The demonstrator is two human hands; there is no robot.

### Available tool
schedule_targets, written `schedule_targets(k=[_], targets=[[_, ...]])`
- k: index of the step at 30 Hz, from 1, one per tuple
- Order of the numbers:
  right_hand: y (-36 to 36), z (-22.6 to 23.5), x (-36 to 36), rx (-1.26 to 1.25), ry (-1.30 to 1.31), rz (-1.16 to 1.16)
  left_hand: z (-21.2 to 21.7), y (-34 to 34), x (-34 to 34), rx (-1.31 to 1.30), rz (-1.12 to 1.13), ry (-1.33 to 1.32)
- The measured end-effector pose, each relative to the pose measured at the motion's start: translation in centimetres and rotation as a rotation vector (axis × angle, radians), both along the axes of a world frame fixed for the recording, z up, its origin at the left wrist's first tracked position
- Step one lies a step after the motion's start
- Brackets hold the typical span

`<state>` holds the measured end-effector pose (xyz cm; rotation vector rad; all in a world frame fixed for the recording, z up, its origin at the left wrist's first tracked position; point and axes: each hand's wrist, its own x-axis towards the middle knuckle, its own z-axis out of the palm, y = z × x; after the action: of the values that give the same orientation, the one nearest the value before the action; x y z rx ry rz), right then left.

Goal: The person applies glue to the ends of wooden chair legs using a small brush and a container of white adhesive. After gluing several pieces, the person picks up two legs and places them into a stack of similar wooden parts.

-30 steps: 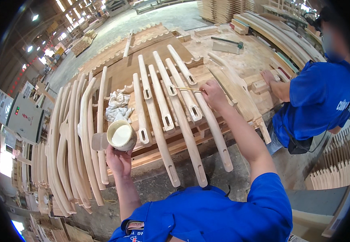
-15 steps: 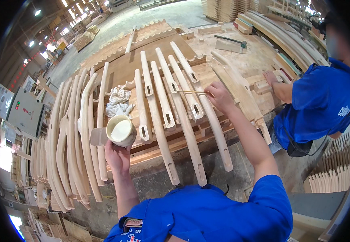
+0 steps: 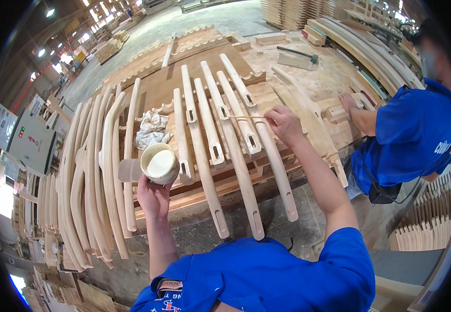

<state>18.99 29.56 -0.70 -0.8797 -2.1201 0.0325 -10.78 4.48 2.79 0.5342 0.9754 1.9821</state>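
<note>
My left hand (image 3: 154,197) is closed around a round pot of white liquid (image 3: 160,163), probably glue, held upright over the near edge of the bench. A flat tan paddle-like piece (image 3: 129,170) sticks out beside the pot. Pinched in my right hand (image 3: 284,125) is a thin wooden stick (image 3: 247,118). Its tip meets the slot in one slotted wooden rail (image 3: 222,106). Several more pale rails with oblong slots lie side by side, among them a long near rail (image 3: 243,192). A crumpled white cloth (image 3: 152,130) rests left of them.
Several curved wooden pieces (image 3: 82,171) stand packed along the left. A co-worker in a blue shirt (image 3: 407,135) is at the right, one hand on a wood piece. A hammer (image 3: 298,53) lies at the far right of the bench. A grey control box (image 3: 32,141) stands far left.
The pot in my left hand has shifted slightly to the right and up. The stick's tip stays at the same slot, with my right hand almost unmoved.
</note>
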Motion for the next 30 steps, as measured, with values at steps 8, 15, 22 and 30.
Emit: schedule_targets(k=[8,15,22,30], targets=[[-4.9,8.2,-1.7,0.098,0.096,0.262,0.5,1.6,1.4,-0.074,-0.003,0.022],[-8.3,16.3,-5.1,0.507,-0.406,0.343,0.6,3.2,3.2,-0.125,-0.139,0.024],[-7.3,16.1,-4.7,0.138,-0.206,0.533,0.1,3.2,3.8,-0.139,-0.169,-0.005],[-6.9,12.8,-3.6,-0.337,0.01,0.527,0.8,4.1,4.3,-0.036,-0.201,-0.122]])
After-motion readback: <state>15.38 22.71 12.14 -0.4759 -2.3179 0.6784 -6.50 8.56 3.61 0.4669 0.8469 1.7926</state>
